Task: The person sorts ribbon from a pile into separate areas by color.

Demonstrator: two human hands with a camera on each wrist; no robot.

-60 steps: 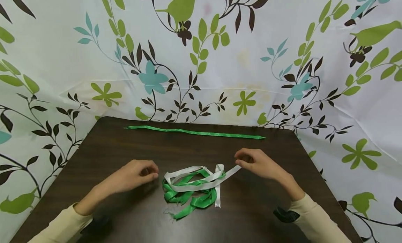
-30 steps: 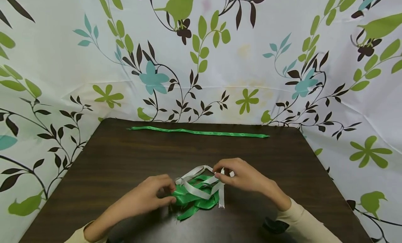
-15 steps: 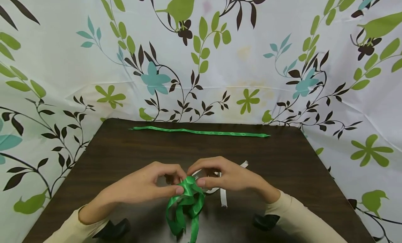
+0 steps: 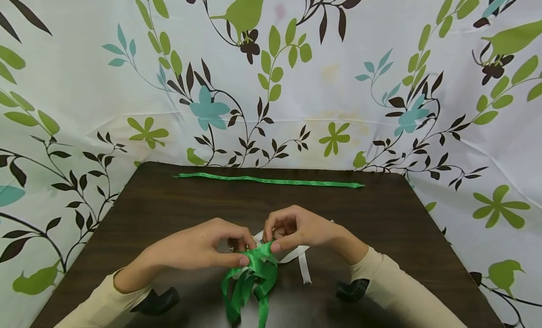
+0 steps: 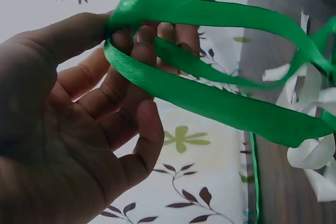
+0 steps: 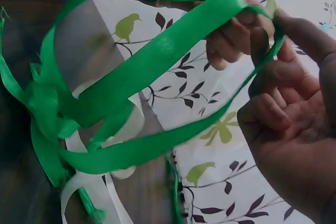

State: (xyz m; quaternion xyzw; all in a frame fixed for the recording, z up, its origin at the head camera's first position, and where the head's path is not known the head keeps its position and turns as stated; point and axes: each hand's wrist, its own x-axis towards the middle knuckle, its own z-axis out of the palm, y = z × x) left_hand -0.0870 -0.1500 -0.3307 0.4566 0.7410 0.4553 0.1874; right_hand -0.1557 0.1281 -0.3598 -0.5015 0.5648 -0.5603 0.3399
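A tangled green satin ribbon (image 4: pixel 266 271) hangs between both hands above the table's near middle, its loops and ends dangling. My left hand (image 4: pixel 199 245) pinches it between thumb and fingertips; in the left wrist view a green loop (image 5: pixel 210 100) runs out from that pinch. Close beside it, my right hand (image 4: pixel 302 229) pinches another part of the same ribbon, and the right wrist view shows the green band (image 6: pixel 163 45) stretched between the two hands. A white ribbon (image 4: pixel 304 267) lies behind and under the hands, partly hidden by them.
A second green ribbon (image 4: pixel 271 180) lies straight along the far edge of the dark wooden table (image 4: pixel 169 201). Behind the table hangs a white cloth (image 4: pixel 296 83) printed with leaves, flowers and birds. Black wrist devices (image 4: pixel 156 302) sit under both sleeves.
Both hands came together at the ribbon pile. The right hand let go of the white ribbon's end, and the green ribbon was lifted toward me; the white one stayed behind.
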